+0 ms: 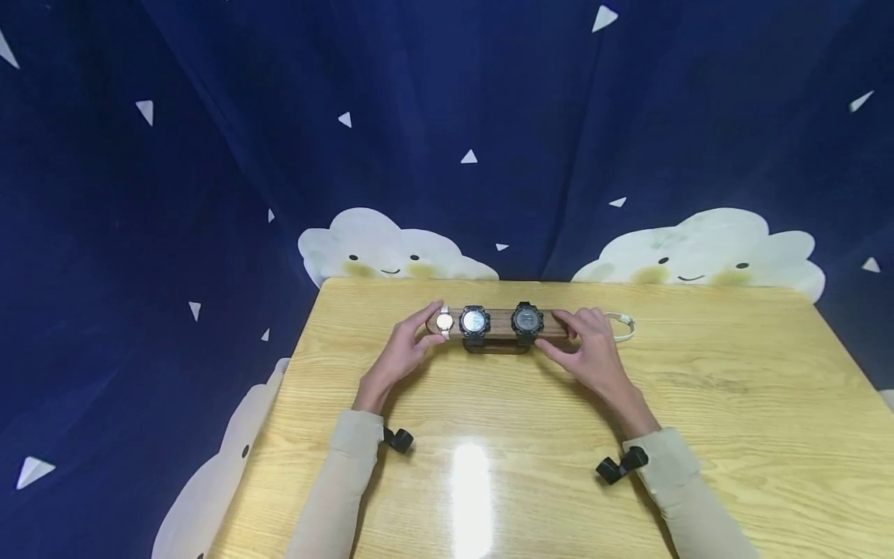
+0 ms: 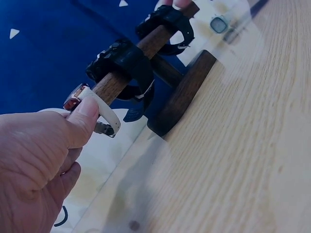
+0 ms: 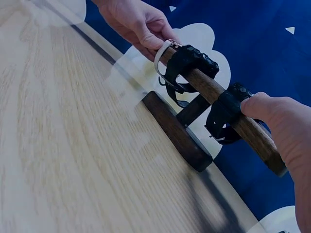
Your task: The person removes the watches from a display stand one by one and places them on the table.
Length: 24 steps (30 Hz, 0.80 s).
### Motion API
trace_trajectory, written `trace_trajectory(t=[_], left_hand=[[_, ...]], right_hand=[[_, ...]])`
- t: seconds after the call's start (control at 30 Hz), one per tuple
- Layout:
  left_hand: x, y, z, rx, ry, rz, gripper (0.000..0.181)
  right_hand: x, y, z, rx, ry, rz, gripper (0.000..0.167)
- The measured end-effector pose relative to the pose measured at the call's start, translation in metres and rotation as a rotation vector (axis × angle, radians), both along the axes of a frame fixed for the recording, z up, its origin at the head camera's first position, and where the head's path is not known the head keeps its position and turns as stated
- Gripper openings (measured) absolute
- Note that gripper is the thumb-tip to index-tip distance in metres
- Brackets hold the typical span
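Note:
A dark wooden watch stand has a horizontal bar on a short post and flat base. Three watches sit round the bar: a small white-strapped watch at the left end, a black watch beside it, and another black watch farther right. My left hand pinches the white-strapped watch at the bar's end, thumb on the strap. At the right black watch, my right hand holds with its thumb against the strap; its other fingers reach over the bar's far edge and are mostly hidden in the right wrist view.
A white-strapped watch lies looped on the wooden table, just right of the stand and behind my right hand. Dark blue curtain with clouds and triangles hangs along the table's far and left edges.

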<state>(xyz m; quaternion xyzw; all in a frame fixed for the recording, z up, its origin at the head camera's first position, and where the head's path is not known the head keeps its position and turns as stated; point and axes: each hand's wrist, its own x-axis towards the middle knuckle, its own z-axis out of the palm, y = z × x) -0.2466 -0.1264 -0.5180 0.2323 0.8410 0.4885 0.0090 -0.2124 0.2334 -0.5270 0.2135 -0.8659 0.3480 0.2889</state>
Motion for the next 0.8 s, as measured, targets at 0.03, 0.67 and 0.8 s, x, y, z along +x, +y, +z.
trace_trajectory(t=[0.03,0.67,0.8], left_hand=[[0.0,0.0,0.0,0.0,0.0,0.002,0.068],[0.0,0.0,0.0,0.009,0.02,-0.015,0.067],[0.001,0.0,0.001,0.005,0.027,-0.02,0.067]], right_hand=[[-0.001,-0.001,0.0,0.002,-0.004,0.001,0.054],[-0.005,-0.018,0.009,0.012,0.011,0.004,0.056],[-0.005,-0.02,0.009,0.014,0.027,-0.003,0.058]])
